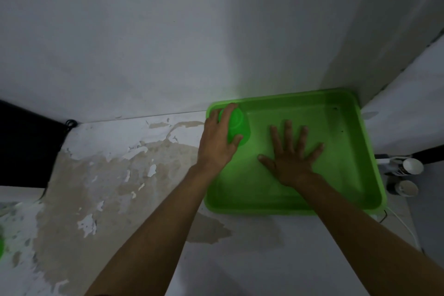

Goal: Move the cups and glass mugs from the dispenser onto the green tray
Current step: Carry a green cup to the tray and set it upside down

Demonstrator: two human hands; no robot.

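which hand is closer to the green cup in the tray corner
Left. The left hand is wrapped around the green cup at the far left corner of the green tray. The right hand lies flat, fingers spread, on the tray floor, apart from the cup.

Left hand (219,138) curled in a grip, right hand (292,151) flat, fingers spread

Looks like a dim, rundown home utility corner, not a lab or shop. Bare whitewashed walls (168,43) meet a worn surface (115,175) with peeling paint; a white cable (406,226) trails off its right edge.
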